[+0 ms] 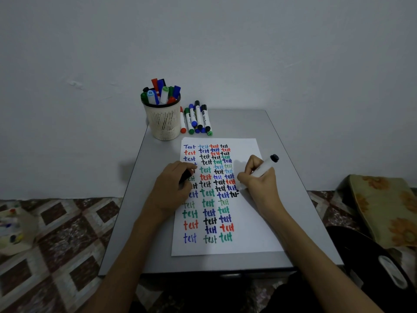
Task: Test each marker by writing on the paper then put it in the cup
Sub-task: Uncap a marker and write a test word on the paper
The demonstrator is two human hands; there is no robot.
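A white sheet of paper (248, 222) lies on the grey table, covered with rows of the word "test" in blue, red, green and black. My right hand (259, 184) grips a white marker with a black end (268, 164), its tip touching the paper beside a half-written black word. My left hand (171, 188) rests on the paper's left edge, closed around a black marker cap (186, 176). A cream mesh cup (163, 120) at the table's back left holds several markers. Several more markers (196, 119) lie side by side just right of the cup.
The grey table (304, 211) stands against a pale wall. A patterned mat (56, 245) covers the floor on the left, with a blurred box of markers (11, 231) at its edge. A floral cushion (388, 208) and a black object (372, 267) lie to the right.
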